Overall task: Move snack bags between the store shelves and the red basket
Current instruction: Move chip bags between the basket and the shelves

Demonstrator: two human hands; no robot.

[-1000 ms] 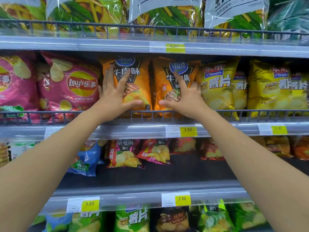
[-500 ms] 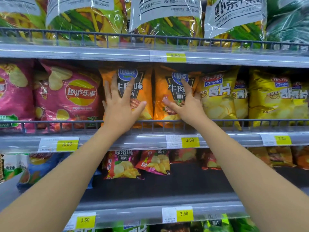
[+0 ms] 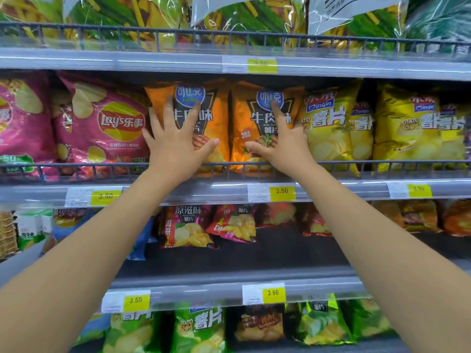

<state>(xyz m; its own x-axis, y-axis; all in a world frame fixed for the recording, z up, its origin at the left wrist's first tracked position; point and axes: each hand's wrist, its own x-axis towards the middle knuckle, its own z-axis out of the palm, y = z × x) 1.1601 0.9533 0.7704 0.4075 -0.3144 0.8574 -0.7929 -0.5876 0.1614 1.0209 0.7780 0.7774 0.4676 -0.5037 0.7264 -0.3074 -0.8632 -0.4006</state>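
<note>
Top-shelf snack bags point(image 3: 249, 19) cropped, perhaps fries.

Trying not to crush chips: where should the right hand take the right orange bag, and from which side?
Probably the top edge, from the front and above: the right orange bag stands upright behind the wire rail, both sides crowded.

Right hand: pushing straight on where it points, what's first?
The right orange bag; the right hand seems to rest flat on its front, though depth is unclear.

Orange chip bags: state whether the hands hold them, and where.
Nothing is gripped: left hand lies flat on the front of the left orange bag, right hand on the right orange bag.
</note>
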